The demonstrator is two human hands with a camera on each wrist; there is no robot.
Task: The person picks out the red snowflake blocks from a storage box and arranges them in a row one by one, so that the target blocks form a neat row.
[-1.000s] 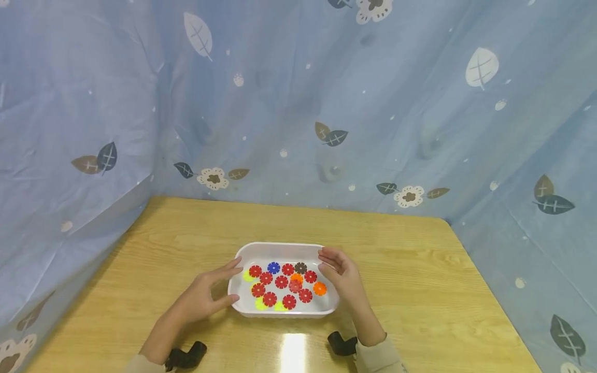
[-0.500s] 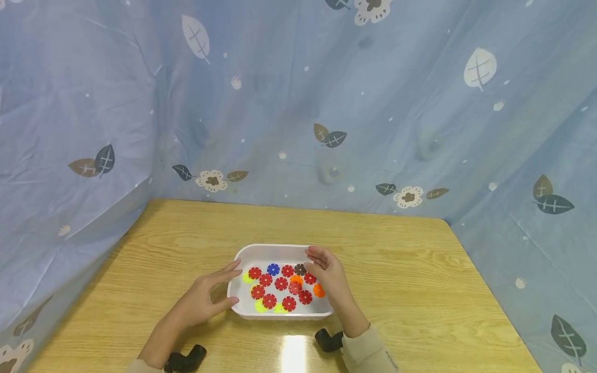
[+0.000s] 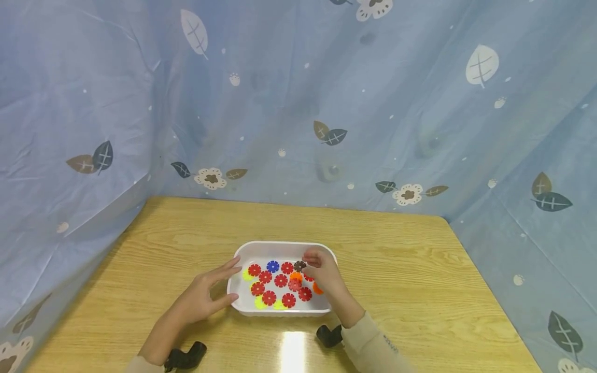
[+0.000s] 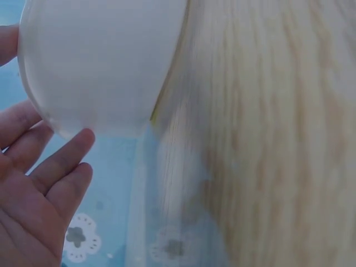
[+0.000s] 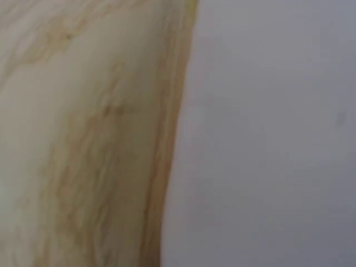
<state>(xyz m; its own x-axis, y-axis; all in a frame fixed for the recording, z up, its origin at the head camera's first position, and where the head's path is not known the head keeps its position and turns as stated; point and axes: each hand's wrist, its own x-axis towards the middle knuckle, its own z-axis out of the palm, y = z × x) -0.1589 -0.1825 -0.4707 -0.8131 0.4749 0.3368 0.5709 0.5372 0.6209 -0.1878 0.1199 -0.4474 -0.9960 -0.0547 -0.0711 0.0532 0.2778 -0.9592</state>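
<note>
A white plastic tray [image 3: 247, 307] holds several notched plastic building discs. Most are red discs [image 3: 281, 281]; a blue disc [image 3: 272, 267] and a dark brown disc [image 3: 300, 266] lie toward the back. Yellow discs [image 3: 259, 302] and orange discs [image 3: 296, 277] show among them. My left hand [image 3: 202, 296] touches the tray's left end with spread fingers and thumb; the left wrist view shows fingertips [image 4: 85, 138] against its wall. Over the tray's right part hovers my right hand [image 3: 328, 277], fingers loosely bent, partly covering discs. The right wrist view shows no hand.
The tray stands on a wood-grain table [image 3: 396, 269]. A blue curtain [image 3: 280, 103] with leaf and flower prints encloses its back and sides. Black wrist devices [image 3: 185, 357] sit at both wrists.
My right hand has left the tray's right rim and moved left and inward over the discs. The left hand and the tray stay nearly still.
</note>
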